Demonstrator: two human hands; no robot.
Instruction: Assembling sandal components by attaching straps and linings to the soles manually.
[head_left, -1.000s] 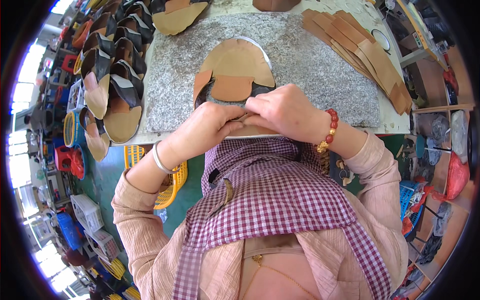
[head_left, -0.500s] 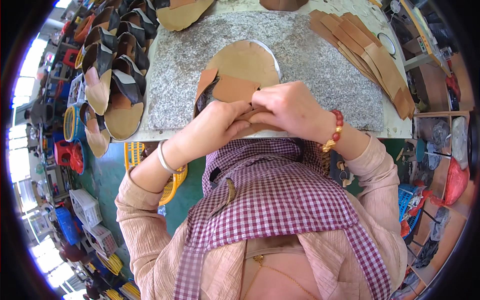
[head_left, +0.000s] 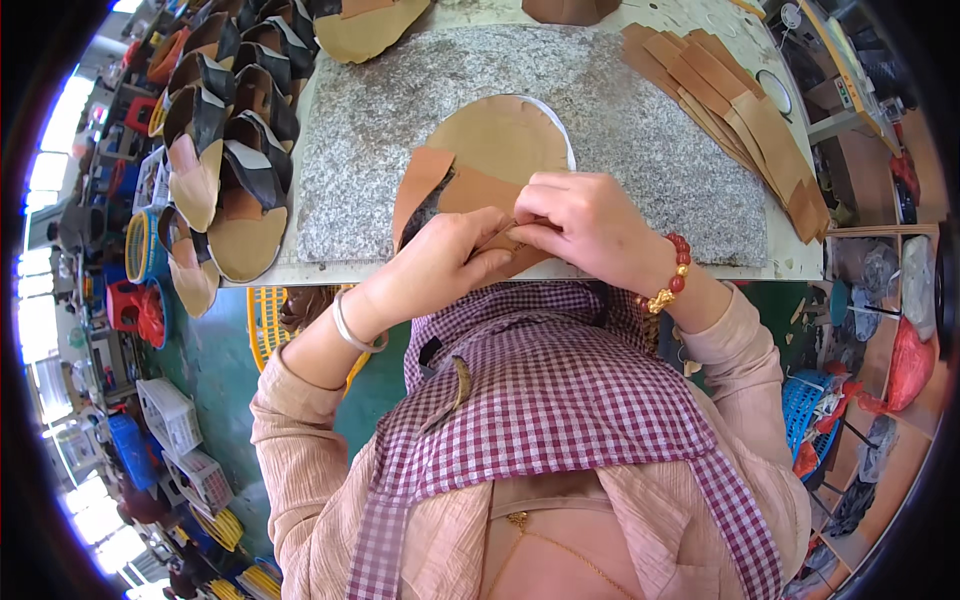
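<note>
A leather shoe upper (head_left: 500, 135) lies at the near edge of the stone slab, its rounded tan toe part pointing away from me and a white rim along its right side. Brown leather flaps cover its nearer part, with a dark lining showing in a gap at the left. My left hand (head_left: 440, 255) pinches the near edge of the upper between thumb and fingers. Close against it, my right hand (head_left: 590, 220) also grips that edge with thumb and bent fingers. The exact spot under the fingertips is partly hidden.
A speckled grey stone slab (head_left: 370, 130) covers the middle of the white table. Rows of shoe uppers (head_left: 245, 240) stand at the left. Stacked brown leather strips (head_left: 735, 110) lie at the far right. Another upper (head_left: 375, 30) is at the back. Below the table stands a yellow basket (head_left: 265, 325).
The upper has shifted slightly toward me and to the right, its brown flaps now lying differently. Both hands have stayed on its near edge, the right one a little lower.
</note>
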